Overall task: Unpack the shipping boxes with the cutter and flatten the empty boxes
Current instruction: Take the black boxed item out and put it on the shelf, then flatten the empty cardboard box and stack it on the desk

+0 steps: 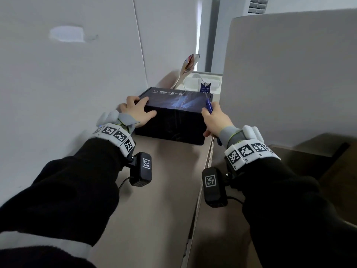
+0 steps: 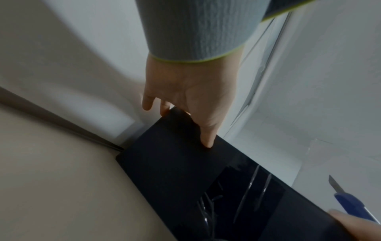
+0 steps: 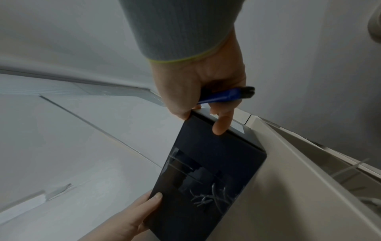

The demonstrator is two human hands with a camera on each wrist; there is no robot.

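Head view: a black box [image 1: 172,115] with printed white characters on its lid is seen lying on the beige counter [image 1: 160,190], close to the white wall panel on the left. The left hand [image 1: 137,111] is laid over the box's left top corner, fingers curled onto the lid and thumb pressed against the near face. The right hand [image 1: 214,118] is set against the box's right end, and a blue cutter [image 1: 209,105] is gripped in it, its tip pointing up and away above the lid's right edge. Behind the box a white tray [image 1: 204,82], a small blue-and-white carton [image 1: 205,87] and a crumpled wrapper [image 1: 190,63] are visible.

Left wrist view: the left hand [image 2: 191,96] is shown clasping the box [image 2: 185,179] at its corner, thumb along the dark side. Shiny tape strips are seen on the face. The cutter [image 2: 348,202], blade extended, is visible at the lower right.

Right wrist view: the cutter [image 3: 224,96] is held in the curled fingers of the right hand [image 3: 198,84], while one finger and the thumb are pressed on the box [image 3: 206,176] at its end. The left hand [image 3: 132,218] is seen at the opposite end.
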